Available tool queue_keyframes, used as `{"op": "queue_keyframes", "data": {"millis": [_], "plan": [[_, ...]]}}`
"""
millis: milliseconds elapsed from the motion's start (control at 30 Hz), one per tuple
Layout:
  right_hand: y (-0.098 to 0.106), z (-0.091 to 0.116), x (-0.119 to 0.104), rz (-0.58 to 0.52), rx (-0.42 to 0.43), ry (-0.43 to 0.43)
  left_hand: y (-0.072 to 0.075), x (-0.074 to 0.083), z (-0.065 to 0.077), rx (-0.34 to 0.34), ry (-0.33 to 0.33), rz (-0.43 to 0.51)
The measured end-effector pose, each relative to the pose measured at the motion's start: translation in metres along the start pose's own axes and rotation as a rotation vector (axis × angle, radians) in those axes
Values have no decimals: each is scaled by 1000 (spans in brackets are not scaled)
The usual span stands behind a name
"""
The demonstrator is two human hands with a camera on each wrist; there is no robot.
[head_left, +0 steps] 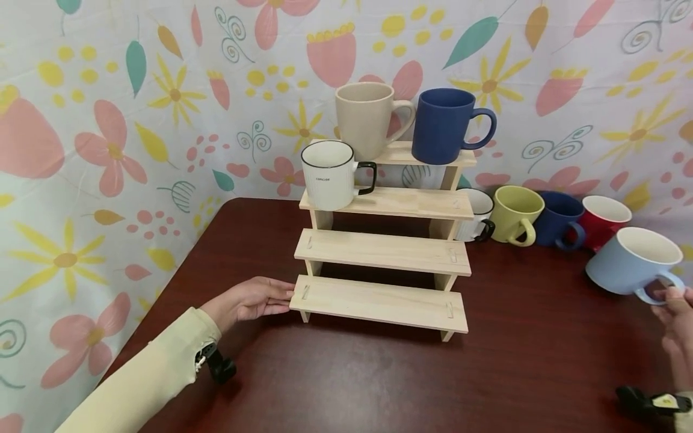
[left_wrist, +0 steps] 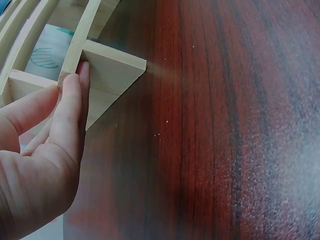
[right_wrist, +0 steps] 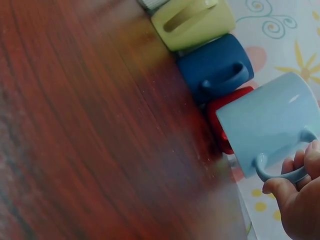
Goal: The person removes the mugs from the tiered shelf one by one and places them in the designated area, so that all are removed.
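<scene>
My left hand is at the left end of the lowest step of a wooden tiered stand, thumb and fingertips pinching the board's end. In the left wrist view, the fingers lie along that end beside the stand's side support. With thumb and fingers, my right hand grips the handle of a light blue mug, tilted and held beside the red mug. On the stand are a white black-rimmed mug, a beige mug and a dark blue mug.
Behind the stand's right side, a row of mugs stands along the floral backdrop: white with a black handle, yellow-green, dark blue, then the red one. All this stands on a dark reddish wooden table.
</scene>
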State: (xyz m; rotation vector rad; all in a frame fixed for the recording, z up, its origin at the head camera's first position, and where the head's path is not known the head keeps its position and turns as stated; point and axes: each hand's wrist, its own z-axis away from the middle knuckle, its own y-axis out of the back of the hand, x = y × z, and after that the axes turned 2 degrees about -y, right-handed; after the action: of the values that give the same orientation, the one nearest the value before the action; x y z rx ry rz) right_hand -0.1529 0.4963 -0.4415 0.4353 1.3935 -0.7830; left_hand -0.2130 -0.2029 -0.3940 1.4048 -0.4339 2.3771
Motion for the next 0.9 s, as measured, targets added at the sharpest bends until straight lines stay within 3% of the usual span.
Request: {"op": "queue_keyframes", "data": {"millis": [233,500,733,900], "plan": [[1,1,0,17,12,-35,-1,2,1,-4,3,-1],[2,2,0,32,-17,-2,-1,3,2,2,3,-3],[13,15,5,-17,-154,99,-2,2,0,9,8,-6],[14,14,9,17,-177,132,-4,2,-1,16,15,-3]]}}
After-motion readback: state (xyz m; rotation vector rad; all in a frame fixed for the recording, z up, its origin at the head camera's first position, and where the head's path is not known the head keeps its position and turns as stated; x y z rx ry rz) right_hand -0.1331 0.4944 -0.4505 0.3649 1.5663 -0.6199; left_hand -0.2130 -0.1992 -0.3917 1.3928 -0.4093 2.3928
